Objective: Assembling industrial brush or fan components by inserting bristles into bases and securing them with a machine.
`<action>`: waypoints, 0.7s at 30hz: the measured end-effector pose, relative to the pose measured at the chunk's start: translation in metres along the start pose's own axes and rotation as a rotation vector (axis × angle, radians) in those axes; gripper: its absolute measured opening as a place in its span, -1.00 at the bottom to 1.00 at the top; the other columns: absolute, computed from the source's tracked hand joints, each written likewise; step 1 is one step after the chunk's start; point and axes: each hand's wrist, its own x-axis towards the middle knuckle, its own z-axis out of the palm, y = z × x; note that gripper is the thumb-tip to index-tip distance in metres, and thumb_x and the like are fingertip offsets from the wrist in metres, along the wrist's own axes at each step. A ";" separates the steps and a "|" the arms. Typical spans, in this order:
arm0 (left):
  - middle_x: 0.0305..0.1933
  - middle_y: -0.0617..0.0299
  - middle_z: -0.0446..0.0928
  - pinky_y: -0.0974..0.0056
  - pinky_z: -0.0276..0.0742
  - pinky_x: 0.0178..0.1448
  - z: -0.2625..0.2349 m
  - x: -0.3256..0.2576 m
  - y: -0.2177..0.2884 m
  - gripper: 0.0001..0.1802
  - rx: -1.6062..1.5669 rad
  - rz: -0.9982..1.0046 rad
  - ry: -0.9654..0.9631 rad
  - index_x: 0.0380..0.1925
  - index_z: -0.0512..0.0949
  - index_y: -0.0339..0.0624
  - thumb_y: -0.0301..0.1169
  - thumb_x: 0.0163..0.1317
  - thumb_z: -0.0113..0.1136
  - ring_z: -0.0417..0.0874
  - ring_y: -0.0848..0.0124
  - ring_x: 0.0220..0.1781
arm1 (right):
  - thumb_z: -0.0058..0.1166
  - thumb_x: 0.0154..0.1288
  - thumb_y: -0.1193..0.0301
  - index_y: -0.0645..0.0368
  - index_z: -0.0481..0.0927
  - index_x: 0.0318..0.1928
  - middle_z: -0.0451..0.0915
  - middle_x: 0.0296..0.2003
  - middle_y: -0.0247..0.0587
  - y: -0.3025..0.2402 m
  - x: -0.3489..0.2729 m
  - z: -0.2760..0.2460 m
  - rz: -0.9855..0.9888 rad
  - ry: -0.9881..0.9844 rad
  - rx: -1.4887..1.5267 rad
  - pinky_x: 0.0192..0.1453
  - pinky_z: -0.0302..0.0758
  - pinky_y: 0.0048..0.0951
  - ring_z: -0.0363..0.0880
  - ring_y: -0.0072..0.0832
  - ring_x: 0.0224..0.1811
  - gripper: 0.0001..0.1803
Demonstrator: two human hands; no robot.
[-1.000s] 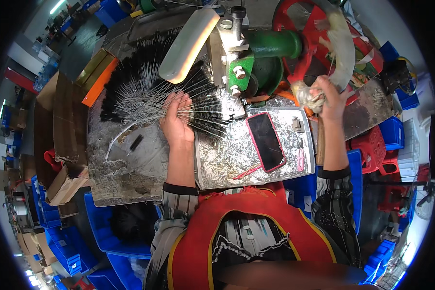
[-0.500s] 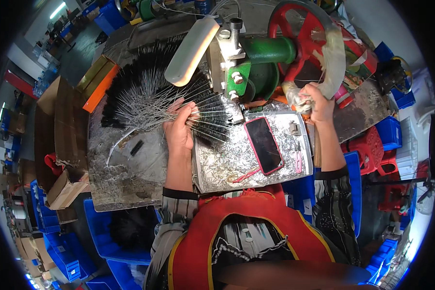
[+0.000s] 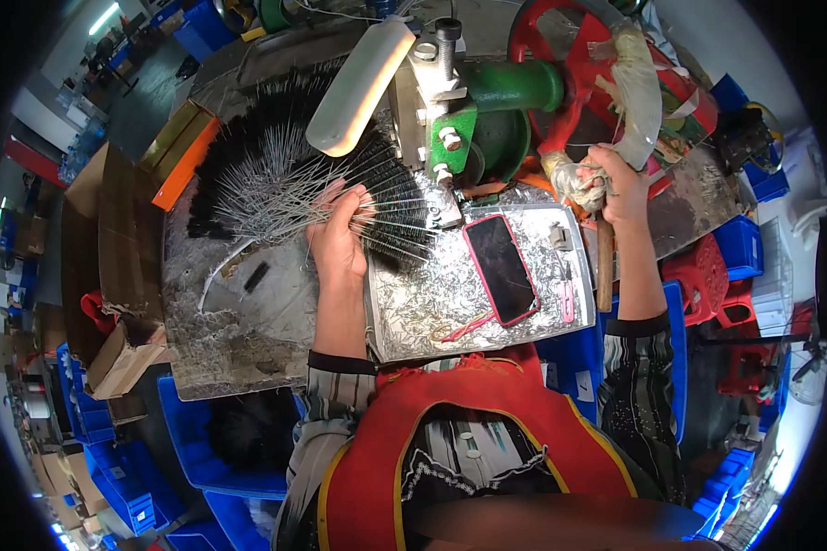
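My left hand [image 3: 338, 231] is closed around the bare wire stems of a fan of thin black-bristled wire brushes [image 3: 397, 204], whose bristled ends spread right toward the press head. Behind it lies a large pile of similar brushes [image 3: 276, 179], wire ends toward me. My right hand [image 3: 618, 188] grips the cloth-wrapped part [image 3: 574, 184] on the rim of a red handwheel [image 3: 560, 124]. That wheel belongs to a green hand press [image 3: 515, 87] with bolts at its head [image 3: 446, 138]. A lit white lamp [image 3: 363, 87] hangs over the brushes.
A metal tray [image 3: 404, 335] strewn with wire offcuts holds a red-cased phone [image 3: 502, 270] and a pink cutter [image 3: 567, 301]. Beside it sticks out a wooden handle [image 3: 605, 266]. Cardboard boxes [image 3: 124, 248] stand left; blue bins [image 3: 179, 441] sit below, red stools [image 3: 703, 280] to the right.
The handwheel has turned, and my right hand has shifted slightly right with its wrapped grip. My left hand stays almost in place with the brushes.
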 end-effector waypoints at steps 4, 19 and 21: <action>-0.36 0.06 0.47 0.42 0.50 -0.38 -0.004 0.000 0.001 -0.65 0.015 0.005 0.024 -0.22 0.35 -0.43 -0.64 -0.09 0.12 0.54 0.38 -0.41 | 0.09 -0.11 0.47 0.32 0.44 -0.44 0.45 -0.66 -0.19 -0.033 0.003 0.009 0.050 -0.094 -0.102 -0.60 0.38 -0.52 0.44 -0.49 -0.69 -0.81; -0.30 0.00 0.47 0.38 0.51 -0.31 -0.008 0.001 -0.002 -0.66 0.000 0.045 0.032 -0.17 0.32 -0.45 -0.64 -0.02 0.07 0.53 0.37 -0.34 | 0.05 -0.10 0.49 0.34 0.47 -0.52 0.48 -0.62 -0.18 0.005 -0.005 0.006 -0.004 0.035 -0.015 -0.56 0.37 -0.54 0.46 -0.48 -0.62 -0.87; -0.29 0.00 0.47 0.37 0.51 -0.30 -0.007 0.004 -0.004 -0.65 0.000 0.049 0.029 -0.17 0.31 -0.46 -0.63 -0.01 0.08 0.53 0.37 -0.33 | 0.06 -0.11 0.49 0.33 0.47 -0.53 0.47 -0.65 -0.18 -0.015 -0.003 0.008 0.011 -0.022 -0.039 -0.58 0.37 -0.53 0.46 -0.47 -0.65 -0.86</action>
